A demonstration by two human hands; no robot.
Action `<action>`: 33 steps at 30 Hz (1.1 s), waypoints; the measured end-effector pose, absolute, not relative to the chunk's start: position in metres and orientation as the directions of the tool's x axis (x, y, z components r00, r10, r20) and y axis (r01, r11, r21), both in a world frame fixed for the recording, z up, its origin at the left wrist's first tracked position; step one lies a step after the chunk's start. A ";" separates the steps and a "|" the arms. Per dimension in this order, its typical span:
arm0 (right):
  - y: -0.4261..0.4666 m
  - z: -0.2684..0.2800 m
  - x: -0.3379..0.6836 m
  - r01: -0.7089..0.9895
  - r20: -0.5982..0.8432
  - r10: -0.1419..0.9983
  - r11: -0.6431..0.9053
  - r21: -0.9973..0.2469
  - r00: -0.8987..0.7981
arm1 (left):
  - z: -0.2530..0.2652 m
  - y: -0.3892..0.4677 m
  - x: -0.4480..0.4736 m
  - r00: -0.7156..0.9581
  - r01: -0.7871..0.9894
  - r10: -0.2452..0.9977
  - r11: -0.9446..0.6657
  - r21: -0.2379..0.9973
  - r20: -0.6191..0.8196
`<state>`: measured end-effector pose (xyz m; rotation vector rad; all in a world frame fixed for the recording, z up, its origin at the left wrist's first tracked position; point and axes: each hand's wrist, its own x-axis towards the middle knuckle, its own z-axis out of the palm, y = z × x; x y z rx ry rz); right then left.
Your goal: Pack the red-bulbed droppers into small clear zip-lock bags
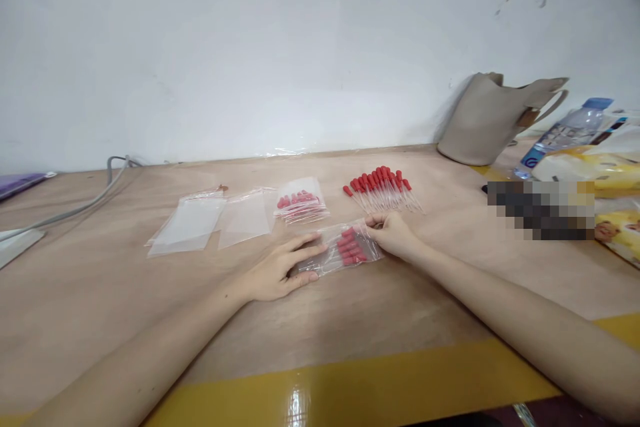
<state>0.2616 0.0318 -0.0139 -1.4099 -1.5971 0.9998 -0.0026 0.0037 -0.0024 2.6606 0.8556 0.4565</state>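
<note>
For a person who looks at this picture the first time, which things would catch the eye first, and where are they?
Probably the bright red tops of the loose clear tubes, fanned out beyond the hands. Next, the clear bag with more red tops inside, between the left hand, fingers spread, and the right hand, pinching its edge. The large beige bag stands by the wall, at right.
</note>
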 end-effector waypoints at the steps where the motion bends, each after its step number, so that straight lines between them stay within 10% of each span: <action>1: 0.032 -0.015 0.261 0.425 0.074 0.996 0.090 -0.901 -0.054 | -0.002 0.004 -0.003 0.772 0.504 0.602 -0.775 0.381 0.205; 6: 0.032 -0.021 0.260 0.531 0.227 0.974 0.190 -0.826 0.004 | -0.002 0.004 -0.003 0.780 0.500 0.593 -0.783 0.370 0.201; 21: 0.033 -0.016 0.262 0.186 0.047 0.914 0.132 -0.974 -0.403 | -0.002 0.005 -0.004 0.788 0.508 0.586 -0.792 0.339 0.188; 27: 0.031 -0.002 0.263 0.258 -0.073 0.986 -0.032 -0.966 -0.152 | -0.002 0.004 -0.003 0.791 0.498 0.577 -0.801 0.334 0.205; 33: 0.031 -0.010 0.258 0.117 0.007 0.961 0.041 -0.992 -0.278 | -0.001 0.006 -0.002 0.797 0.499 0.572 -0.805 0.321 0.193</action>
